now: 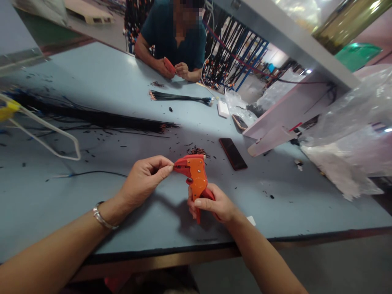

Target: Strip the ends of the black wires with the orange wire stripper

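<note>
My right hand is wrapped round the handles of an orange and red wire stripper, held upright above the table. Its red jaws point left. Thumb and forefinger of my left hand are pinched together right at the mouth of the jaws. A black cable with a pale end runs across the table toward that hand and goes out of sight behind it. The bit between the fingertips is mostly hidden. A small heap of dark and coppery scraps lies just behind the tool.
A long bundle of black cables lies at left, beside a white wire frame. Further back is a shorter cable bundle. A phone lies right of the tool. Across the table, a co-worker's hands hold a red tool.
</note>
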The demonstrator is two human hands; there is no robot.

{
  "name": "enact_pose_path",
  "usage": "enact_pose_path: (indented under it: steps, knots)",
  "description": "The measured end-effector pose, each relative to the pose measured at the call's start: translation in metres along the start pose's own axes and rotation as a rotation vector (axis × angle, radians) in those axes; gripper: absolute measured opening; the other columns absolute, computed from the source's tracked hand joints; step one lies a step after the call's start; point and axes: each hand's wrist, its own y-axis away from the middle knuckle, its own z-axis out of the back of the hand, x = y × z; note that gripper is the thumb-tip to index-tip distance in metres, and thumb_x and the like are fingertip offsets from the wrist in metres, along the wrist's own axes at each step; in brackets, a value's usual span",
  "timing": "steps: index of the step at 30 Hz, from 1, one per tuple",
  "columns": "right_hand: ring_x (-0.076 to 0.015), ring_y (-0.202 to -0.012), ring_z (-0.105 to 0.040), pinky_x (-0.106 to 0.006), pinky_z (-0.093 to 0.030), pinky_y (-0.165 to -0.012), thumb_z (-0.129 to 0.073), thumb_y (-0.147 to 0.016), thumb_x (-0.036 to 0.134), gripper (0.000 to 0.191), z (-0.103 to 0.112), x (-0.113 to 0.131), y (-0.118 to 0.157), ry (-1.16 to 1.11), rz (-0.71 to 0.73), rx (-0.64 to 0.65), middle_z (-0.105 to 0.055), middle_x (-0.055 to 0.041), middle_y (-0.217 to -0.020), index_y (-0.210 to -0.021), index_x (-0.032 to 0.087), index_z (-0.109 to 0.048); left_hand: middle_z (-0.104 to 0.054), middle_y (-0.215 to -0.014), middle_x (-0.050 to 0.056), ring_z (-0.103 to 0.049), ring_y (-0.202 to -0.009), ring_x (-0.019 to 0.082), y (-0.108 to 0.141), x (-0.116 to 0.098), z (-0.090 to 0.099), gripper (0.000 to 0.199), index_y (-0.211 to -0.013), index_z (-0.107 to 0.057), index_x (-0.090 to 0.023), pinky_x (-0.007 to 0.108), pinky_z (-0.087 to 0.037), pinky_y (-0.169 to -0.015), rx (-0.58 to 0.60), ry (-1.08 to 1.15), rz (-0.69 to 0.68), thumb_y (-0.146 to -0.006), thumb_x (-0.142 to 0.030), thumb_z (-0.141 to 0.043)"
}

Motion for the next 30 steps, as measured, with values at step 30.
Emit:
enact_pose_path:
  steps: [30]
  knots:
    - [-0.0097, -0.047, -0.052, -0.021, -0.046, -0.044, -0.070, -0.080, 0.047, 0.035, -0.006, -0.002, -0.002, 0.133, 0.032, -0.023, -0.055, 0.0023, -0.057, -0.076, 0.016, -0.054, -0.049, -0.060, -0.003, -0.042, -0.058, 0.012, 0.000, -0.011, 0.003, 0.024, -0.067, -0.059, -0.017, 0.022, -0.036, -0.056, 0.031, -0.109, -0.017, -0.079, -0.037, -0.056]
